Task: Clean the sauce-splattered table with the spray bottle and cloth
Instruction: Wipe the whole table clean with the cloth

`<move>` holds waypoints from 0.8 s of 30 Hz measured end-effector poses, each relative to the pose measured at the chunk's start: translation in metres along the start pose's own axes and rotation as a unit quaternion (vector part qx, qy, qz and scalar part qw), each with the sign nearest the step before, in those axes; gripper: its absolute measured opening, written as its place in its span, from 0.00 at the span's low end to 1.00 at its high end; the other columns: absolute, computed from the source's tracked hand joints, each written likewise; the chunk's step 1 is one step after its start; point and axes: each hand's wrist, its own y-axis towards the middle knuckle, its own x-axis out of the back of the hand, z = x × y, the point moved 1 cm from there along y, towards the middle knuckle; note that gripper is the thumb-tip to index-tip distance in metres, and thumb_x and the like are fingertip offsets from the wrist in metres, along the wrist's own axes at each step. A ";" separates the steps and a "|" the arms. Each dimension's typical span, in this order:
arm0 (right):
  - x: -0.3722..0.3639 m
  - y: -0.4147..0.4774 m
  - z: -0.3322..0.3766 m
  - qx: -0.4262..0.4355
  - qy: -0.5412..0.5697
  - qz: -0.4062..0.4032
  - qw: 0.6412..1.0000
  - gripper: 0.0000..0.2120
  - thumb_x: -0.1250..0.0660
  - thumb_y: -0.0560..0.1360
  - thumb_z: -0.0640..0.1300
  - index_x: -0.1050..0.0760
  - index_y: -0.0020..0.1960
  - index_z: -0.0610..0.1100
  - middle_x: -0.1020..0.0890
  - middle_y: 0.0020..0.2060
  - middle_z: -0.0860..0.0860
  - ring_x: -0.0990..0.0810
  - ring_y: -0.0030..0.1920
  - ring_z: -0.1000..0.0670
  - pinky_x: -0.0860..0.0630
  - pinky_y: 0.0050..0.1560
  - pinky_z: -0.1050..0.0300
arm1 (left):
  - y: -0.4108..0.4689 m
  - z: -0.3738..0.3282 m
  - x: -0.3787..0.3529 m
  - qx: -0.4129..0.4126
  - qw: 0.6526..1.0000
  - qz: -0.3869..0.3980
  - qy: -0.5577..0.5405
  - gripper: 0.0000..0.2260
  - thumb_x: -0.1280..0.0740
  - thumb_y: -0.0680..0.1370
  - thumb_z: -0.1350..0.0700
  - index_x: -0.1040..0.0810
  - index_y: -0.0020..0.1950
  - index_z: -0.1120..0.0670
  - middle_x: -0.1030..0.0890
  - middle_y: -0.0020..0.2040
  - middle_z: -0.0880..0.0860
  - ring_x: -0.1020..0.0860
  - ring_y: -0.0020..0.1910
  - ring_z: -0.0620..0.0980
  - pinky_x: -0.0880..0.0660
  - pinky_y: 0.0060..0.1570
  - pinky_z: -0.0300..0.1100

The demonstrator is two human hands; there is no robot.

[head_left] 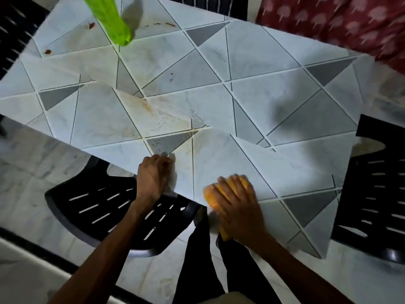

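The table [274, 102] carries a grey-and-white triangle-patterned cover. Orange-brown sauce smears [157, 113] spread over its middle, and small red spots [47, 51] sit near the far left corner. A green spray bottle [109, 18] stands at the far edge. My right hand [238, 207] presses flat on a folded orange cloth [221, 194] at the near edge. My left hand [153, 176] grips the near edge of the table cover, fingers curled over it.
A black slatted plastic chair [105, 207] stands below the near edge to the left, another [377, 194] to the right. Red patterned fabric [339, 25] lies at the far right. The floor is pale marble tile.
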 end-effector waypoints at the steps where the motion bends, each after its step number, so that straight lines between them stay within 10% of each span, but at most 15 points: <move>1: -0.001 -0.013 -0.012 -0.020 0.002 0.004 1.000 0.27 0.44 0.81 0.55 0.35 0.79 0.50 0.36 0.79 0.47 0.42 0.80 0.36 0.44 0.76 0.32 | 0.001 0.005 0.001 0.003 1.000 -0.008 -0.004 0.11 0.28 0.71 0.61 0.18 0.50 0.48 0.19 0.44 0.52 0.23 0.44 0.58 0.26 0.43 0.50; 11: 0.025 0.150 -0.070 -0.298 0.002 -0.031 0.954 0.35 0.44 0.76 0.61 0.43 0.81 0.51 0.38 0.80 0.45 0.43 0.78 0.33 0.48 0.75 0.26 | 0.032 0.045 0.013 -0.033 0.994 -0.099 -0.040 0.16 0.33 0.73 0.57 0.21 0.60 0.53 0.20 0.56 0.54 0.24 0.55 0.57 0.25 0.54 0.50; 17: 0.026 0.253 0.048 -0.162 -0.012 -0.035 0.986 0.36 0.48 0.76 0.62 0.45 0.82 0.51 0.40 0.81 0.46 0.46 0.80 0.33 0.50 0.75 0.27 | 0.057 0.090 0.014 -0.017 0.995 -0.058 0.083 0.28 0.36 0.75 0.37 0.31 0.71 0.49 0.32 0.73 0.52 0.34 0.72 0.56 0.34 0.67 0.53; 24: 0.006 0.125 0.038 0.001 -0.025 -0.006 1.000 0.32 0.39 0.78 0.55 0.38 0.80 0.49 0.37 0.80 0.44 0.42 0.79 0.34 0.41 0.74 0.30 | 0.074 0.126 0.024 0.016 0.998 -0.035 0.057 0.34 0.40 0.74 0.32 0.36 0.75 0.48 0.37 0.77 0.52 0.39 0.75 0.58 0.39 0.70 0.57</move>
